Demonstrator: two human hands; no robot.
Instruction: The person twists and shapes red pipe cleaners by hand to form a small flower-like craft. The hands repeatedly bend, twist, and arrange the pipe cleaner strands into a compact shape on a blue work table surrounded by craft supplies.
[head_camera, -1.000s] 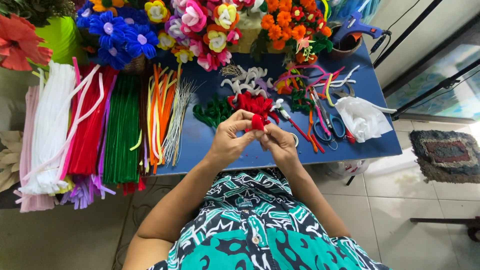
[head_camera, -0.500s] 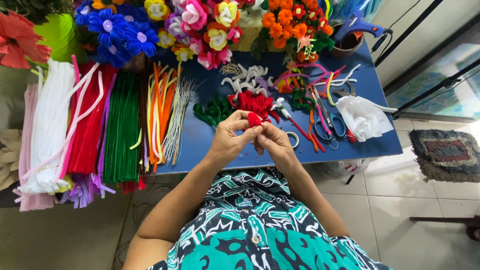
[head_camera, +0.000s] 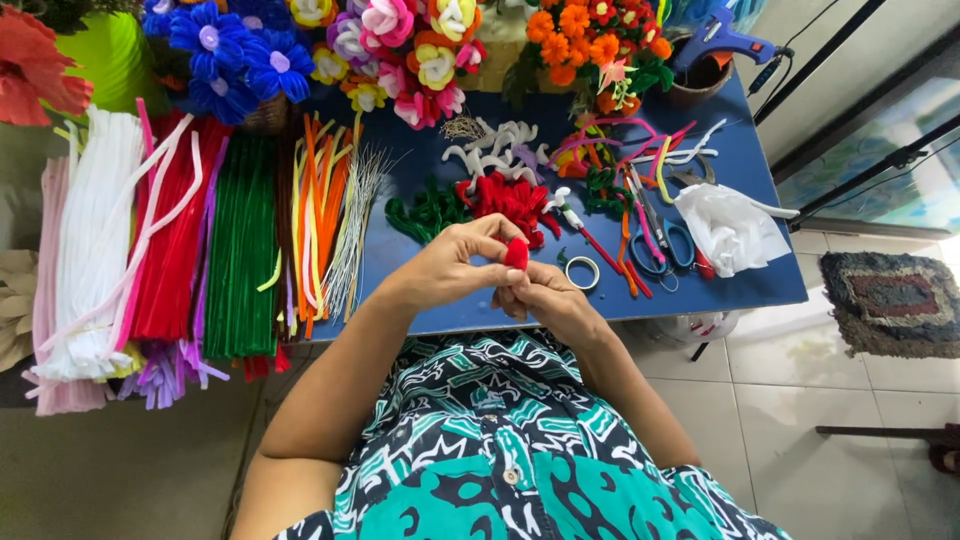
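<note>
1. From the head camera we see the left hand (head_camera: 455, 262) and the right hand (head_camera: 545, 298) meeting just over the near edge of the blue table (head_camera: 440, 300).
2. Between them we hold a small red chenille piece (head_camera: 517, 252); the left hand's fingers pinch it from the left, clenched on it.
3. The right hand's fingers close against the piece's lower side, touching the left fingertips, so both hands grasp the same piece.
4. Just beyond the hands lies a pile of red chenille pieces (head_camera: 510, 198), with a dark green pile (head_camera: 425, 212) beside it on the left.
5. Near the right hand sits a small roll of tape (head_camera: 582, 271), and further right a pair of blue-handled scissors (head_camera: 665, 245) and a crumpled white plastic bag (head_camera: 727, 227).
6. To the left we see long chenille stems laid in rows: white (head_camera: 90, 240), red (head_camera: 170, 240), green (head_camera: 240, 250) and orange (head_camera: 318, 215).
7. Along the far edge stand finished chenille flowers, blue (head_camera: 230, 55) and orange (head_camera: 590, 30), and a blue glue gun (head_camera: 722, 32) rests in a pot.
</note>
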